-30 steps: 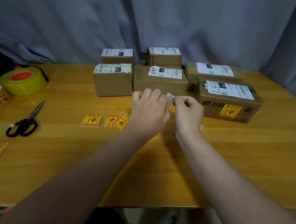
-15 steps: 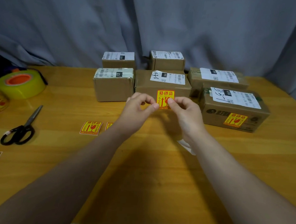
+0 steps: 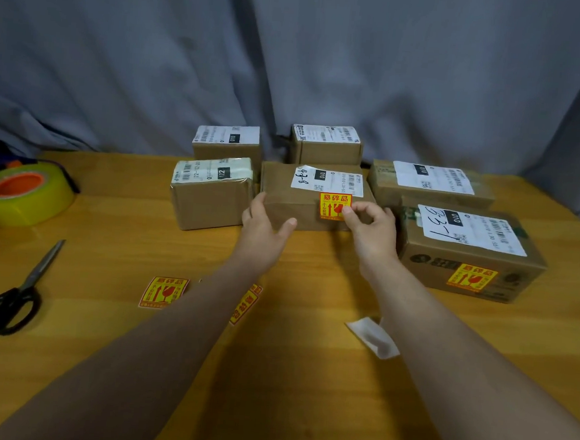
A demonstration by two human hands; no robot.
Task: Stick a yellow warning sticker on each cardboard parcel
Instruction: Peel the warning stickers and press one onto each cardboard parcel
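We see a grey-blue curtain (image 3: 292, 65) at the far side and a honey-yellow table (image 3: 303, 403) with faint wood grain. The middle parcel (image 3: 283, 192) is plain brown cardboard with a white label that carries black barcodes and black handwriting. Its yellow sticker (image 3: 332, 205) has red characters and an orange-red border. The right parcel (image 3: 525, 267) bears a matching second sticker (image 3: 471, 276), and the loose stickers (image 3: 163, 291) near left are alike. At the left, the tape roll (image 3: 22, 197) is yellow-green with an orange core, and the scissors (image 3: 12, 300) have black handles and grey blades. The backing paper (image 3: 373, 335) is white.
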